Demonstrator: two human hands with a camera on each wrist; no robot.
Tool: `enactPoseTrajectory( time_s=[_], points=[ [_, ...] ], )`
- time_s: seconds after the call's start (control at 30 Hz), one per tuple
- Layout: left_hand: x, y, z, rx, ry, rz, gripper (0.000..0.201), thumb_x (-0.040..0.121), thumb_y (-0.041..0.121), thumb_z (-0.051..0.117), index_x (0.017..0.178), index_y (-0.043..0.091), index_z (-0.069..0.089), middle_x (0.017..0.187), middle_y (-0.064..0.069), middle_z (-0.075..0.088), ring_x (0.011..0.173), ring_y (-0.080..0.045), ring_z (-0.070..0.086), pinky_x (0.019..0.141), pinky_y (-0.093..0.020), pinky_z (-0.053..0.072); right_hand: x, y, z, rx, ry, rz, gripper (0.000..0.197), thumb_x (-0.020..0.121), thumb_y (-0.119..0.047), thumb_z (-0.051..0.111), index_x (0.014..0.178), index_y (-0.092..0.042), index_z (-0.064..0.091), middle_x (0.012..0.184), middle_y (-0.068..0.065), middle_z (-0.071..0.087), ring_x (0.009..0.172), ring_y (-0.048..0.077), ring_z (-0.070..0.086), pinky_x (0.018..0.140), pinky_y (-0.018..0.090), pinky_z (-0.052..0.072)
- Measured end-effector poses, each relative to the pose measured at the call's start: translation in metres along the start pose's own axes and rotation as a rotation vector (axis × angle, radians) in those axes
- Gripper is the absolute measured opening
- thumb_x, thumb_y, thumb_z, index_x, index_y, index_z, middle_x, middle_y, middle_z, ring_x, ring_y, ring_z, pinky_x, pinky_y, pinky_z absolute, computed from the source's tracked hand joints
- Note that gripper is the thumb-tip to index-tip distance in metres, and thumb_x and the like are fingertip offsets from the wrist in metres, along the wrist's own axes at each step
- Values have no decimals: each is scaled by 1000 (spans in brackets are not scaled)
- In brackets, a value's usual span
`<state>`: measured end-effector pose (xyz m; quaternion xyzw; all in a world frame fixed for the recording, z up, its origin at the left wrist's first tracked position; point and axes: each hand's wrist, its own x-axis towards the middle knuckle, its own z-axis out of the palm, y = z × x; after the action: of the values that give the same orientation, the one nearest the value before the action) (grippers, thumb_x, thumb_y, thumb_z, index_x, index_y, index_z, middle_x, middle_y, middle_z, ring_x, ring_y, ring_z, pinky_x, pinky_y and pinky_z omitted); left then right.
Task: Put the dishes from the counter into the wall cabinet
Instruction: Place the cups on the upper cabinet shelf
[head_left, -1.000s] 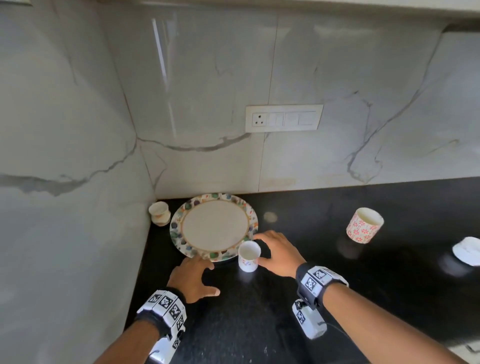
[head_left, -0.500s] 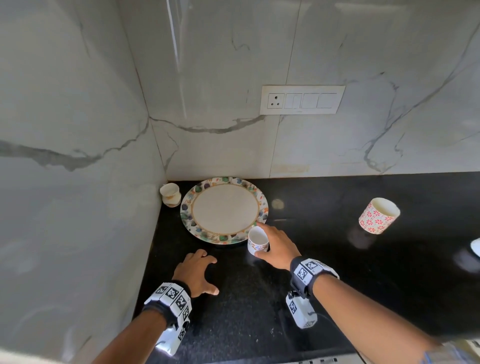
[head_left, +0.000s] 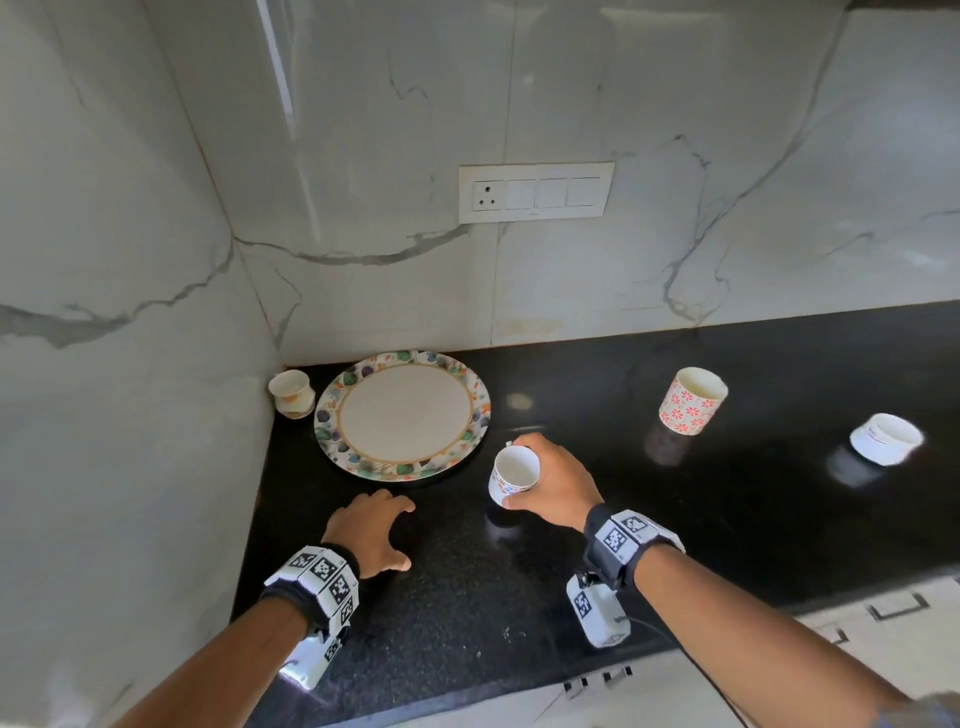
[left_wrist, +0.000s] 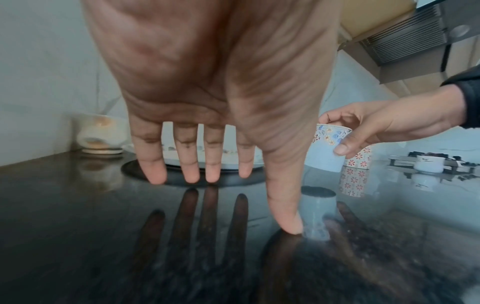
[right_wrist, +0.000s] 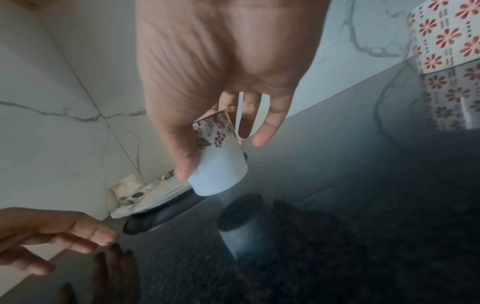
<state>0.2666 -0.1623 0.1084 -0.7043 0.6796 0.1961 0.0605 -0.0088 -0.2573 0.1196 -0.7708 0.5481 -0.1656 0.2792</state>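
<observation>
My right hand (head_left: 550, 480) grips a small white cup with a floral band (head_left: 511, 474) (right_wrist: 221, 160) (left_wrist: 328, 148), held tilted just above the black counter (head_left: 519, 597). My left hand (head_left: 371, 532) rests open on the counter, fingertips (left_wrist: 191, 176) touching the surface just in front of a round plate with a floral rim (head_left: 402, 413). A small cream cup (head_left: 292, 392) stands in the corner left of the plate. A cup with red flowers (head_left: 691, 399) and a white cup (head_left: 885, 437) stand to the right.
Marble walls meet in a corner behind the plate. A switch panel (head_left: 535, 192) sits on the back wall. A stove grate (left_wrist: 426, 162) shows far right in the left wrist view. Drawer fronts (head_left: 883, 613) run below the counter's front edge.
My right hand closed on the small floral cup and lifted it off the counter, moving it right and away from the plate. The left hand stays flat in place.
</observation>
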Motion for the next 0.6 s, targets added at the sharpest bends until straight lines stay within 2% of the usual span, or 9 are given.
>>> enactPoseTrajectory(
  time_s=[0.1,0.23,0.4,0.5,0.6],
  points=[
    [5,26,-16,10,57,93,65,78,50,71,136,35,45,137,7,48,127,-16,46,102,-36,43,-19,10,-32,26,33,-8,76,55,-45,88,118,-44,46,115,-21,56,109,9,55,88,40,54],
    [15,74,-45,26,154,232,50,85,50,63,131,34,52,133,6,56,120,-17,51,98,-36,44,-45,23,-84,67,113,-23,76,54,-46,89,117,-44,47,115,-21,58,107,9,58,88,39,56],
    [23,147,-100,1,341,436,31,90,47,57,118,35,62,116,11,65,103,-12,59,82,-27,47,-71,35,-159,136,264,-37,73,56,-44,91,118,-43,51,114,-30,57,105,-1,58,86,32,55],
    [26,193,-141,-46,468,532,31,87,53,49,108,38,67,109,16,68,99,-11,63,83,-32,52,-84,41,-203,149,357,-75,78,51,-55,87,119,-44,51,116,-30,57,107,3,59,85,35,58],
    [26,242,-183,-29,567,609,33,86,53,45,106,39,67,106,17,69,100,-11,64,83,-36,52,-95,46,-249,132,426,-132,76,50,-61,82,118,-44,51,114,-29,58,105,2,60,84,36,59]
  ],
)
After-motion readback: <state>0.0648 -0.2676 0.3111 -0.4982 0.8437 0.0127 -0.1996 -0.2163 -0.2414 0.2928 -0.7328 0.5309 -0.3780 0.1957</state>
